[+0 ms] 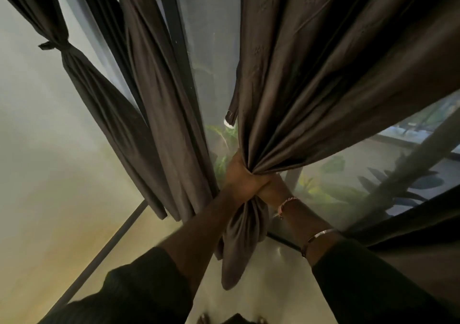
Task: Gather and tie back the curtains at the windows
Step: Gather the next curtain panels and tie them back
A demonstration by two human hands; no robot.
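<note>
A dark brown curtain (323, 75) hangs at the right and is bunched into a narrow neck at the centre. My left hand (242, 177) is clenched around that neck from the left. Wrapped around the same bunch just below and to the right is my right hand (271, 188), partly hidden by the left one. The curtain's loose lower end (239, 244) hangs down under both hands. A thin tie-back strap (232, 104) with a white end dangles at the curtain's left edge. At the far left, another curtain (82, 75) is bound with a knotted band (53, 45).
A second gathered curtain panel (159, 104) hangs loose between the two. Dark window frames (179, 50) and glass panes show plants (331, 189) outside. A pale floor (268, 289) lies below, with a dark frame bar (112, 244) running diagonally at lower left.
</note>
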